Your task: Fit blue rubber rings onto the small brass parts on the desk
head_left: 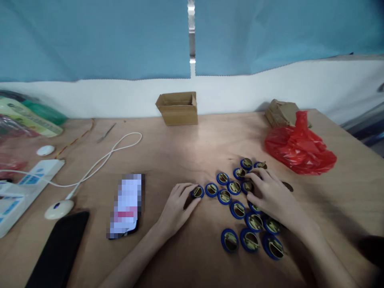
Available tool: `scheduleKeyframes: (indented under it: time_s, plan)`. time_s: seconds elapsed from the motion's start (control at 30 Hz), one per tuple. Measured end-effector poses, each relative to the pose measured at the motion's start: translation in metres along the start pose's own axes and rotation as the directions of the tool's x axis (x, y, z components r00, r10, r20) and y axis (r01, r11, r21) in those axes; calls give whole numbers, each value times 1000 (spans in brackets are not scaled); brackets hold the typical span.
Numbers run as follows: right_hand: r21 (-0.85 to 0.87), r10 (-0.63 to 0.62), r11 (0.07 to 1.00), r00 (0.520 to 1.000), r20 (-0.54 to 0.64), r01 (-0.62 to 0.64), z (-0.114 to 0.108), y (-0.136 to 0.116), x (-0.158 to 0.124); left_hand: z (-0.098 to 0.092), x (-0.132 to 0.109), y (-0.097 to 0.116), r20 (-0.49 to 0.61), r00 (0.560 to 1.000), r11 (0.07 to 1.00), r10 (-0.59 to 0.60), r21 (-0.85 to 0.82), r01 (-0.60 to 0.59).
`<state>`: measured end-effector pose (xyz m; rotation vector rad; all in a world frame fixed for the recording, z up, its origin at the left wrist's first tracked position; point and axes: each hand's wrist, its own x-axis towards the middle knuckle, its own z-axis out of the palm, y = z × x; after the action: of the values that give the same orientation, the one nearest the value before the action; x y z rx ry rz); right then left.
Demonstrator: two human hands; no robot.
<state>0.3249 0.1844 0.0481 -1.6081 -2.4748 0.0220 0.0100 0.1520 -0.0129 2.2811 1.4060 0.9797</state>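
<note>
Several round blue-rimmed badges (237, 209) with brass-coloured pin backs lie face down on the wooden table (186, 160), spread from the centre toward the right. My left hand (177, 208) rests on the table, its curled fingertips pinching the leftmost badge (197, 192). My right hand (271, 194) lies palm down over the middle of the group, fingers bent onto a badge (247, 186) and covering a few others.
A small open cardboard box (178, 108) stands at the back centre. A red plastic bag (298, 148) and a brown package (280, 113) sit back right. A phone (126, 206), a dark flat item (58, 252), a white power strip (24, 188) and white cable (102, 158) lie left.
</note>
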Motion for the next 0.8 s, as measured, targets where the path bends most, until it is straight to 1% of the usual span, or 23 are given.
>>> scheduleKeyframes:
  time_s: [0.07, 0.13, 0.2, 0.27, 0.3, 0.33, 0.4, 0.43, 0.5, 0.6, 0.7, 0.8]
  plan:
    - [51, -28, 998, 999, -42, 30, -1, -1, 1, 0, 0, 2, -10, 1000, 999, 3, -44, -4]
    - [108, -11, 994, 990, -138, 26, -5, -8, 3, 0, -1, 6, -29, 1000, 995, 5, -100, -8]
    - [199, 40, 980, 961, -272, 16, -10, -23, 5, 0, -3, 10, -70, 998, 985, 4, -171, -16]
    - [330, 76, 943, 930, -361, 51, -13, -45, 3, 2, -6, 15, -115, 993, 969, 10, -244, -38]
    - [399, 58, 912, 937, -346, 91, -14, -58, 1, 3, -8, 18, -131, 991, 959, 19, -279, -56]
    - [453, 17, 882, 952, -306, 130, -14, -70, -2, 4, -11, 20, -135, 990, 947, 33, -313, -74]
    - [514, -80, 835, 968, -237, 195, -12, -92, -10, 7, -16, 23, -120, 990, 921, 76, -373, -116]
    - [532, -122, 821, 974, -189, 206, -10, -101, -14, 8, -19, 24, -108, 989, 908, 103, -396, -137]
    - [537, -155, 822, 981, -116, 193, -5, -112, -21, 9, -24, 25, -88, 983, 889, 159, -421, -182]
    - [538, -131, 832, 991, -38, 131, 2, -115, -26, 9, -27, 27, -88, 979, 883, 185, -422, -205]
    - [596, -83, 802, 995, 48, 38, 5, -109, -25, 8, -25, 31, -154, 979, 889, 136, -417, -189]
    - [620, -102, 784, 990, 100, 18, 5, -104, -23, 8, -23, 34, -187, 976, 899, 108, -402, -176]
